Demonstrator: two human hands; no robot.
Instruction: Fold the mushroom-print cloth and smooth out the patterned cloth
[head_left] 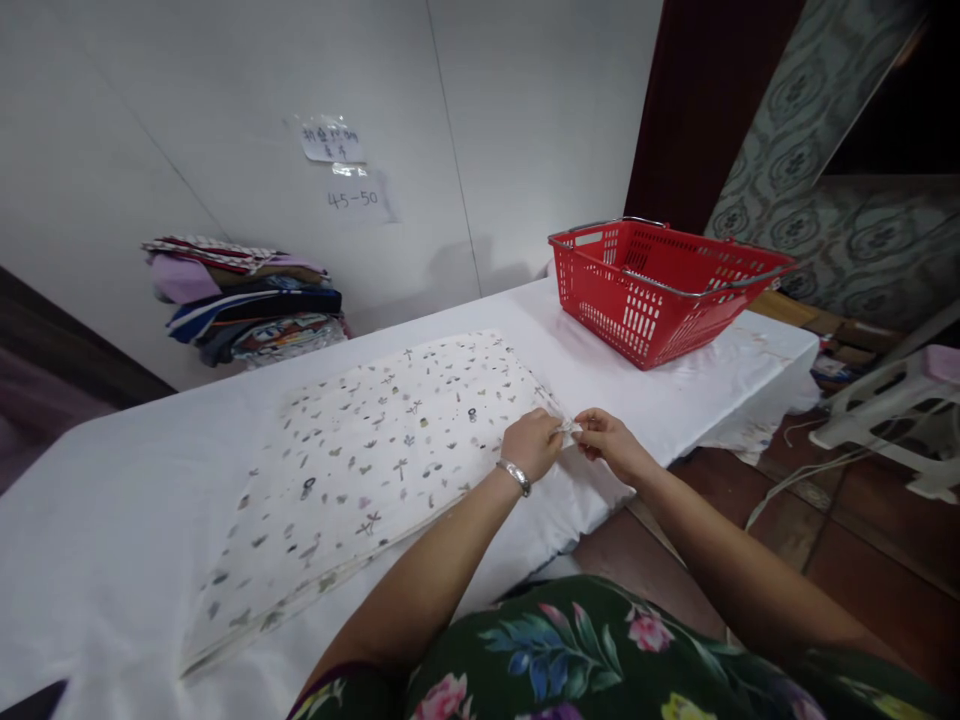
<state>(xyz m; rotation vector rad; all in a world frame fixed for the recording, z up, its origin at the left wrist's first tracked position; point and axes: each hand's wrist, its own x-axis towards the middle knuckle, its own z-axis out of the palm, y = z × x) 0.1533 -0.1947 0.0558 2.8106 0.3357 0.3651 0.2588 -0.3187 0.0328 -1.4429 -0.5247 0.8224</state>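
Note:
A cream cloth [375, 450] printed with small plants and animals lies folded in a flat layered rectangle on the white-covered table. At its right corner, my left hand [532, 443] pinches the edge of the fabric, a silver bracelet on its wrist. My right hand [604, 438] is closed on the same corner, just to the right of the left hand. A small gathered bit of the cloth shows between the fingertips of both hands. The rest of the cloth spreads out to the left.
A red plastic basket [660, 300] with metal handles stands at the table's right end. Folded clothes [247, 300] are stacked at the back left, by the wall. Paper signs [352, 198] hang on that wall. A white plastic stool [900, 420] is on the tiled floor, right.

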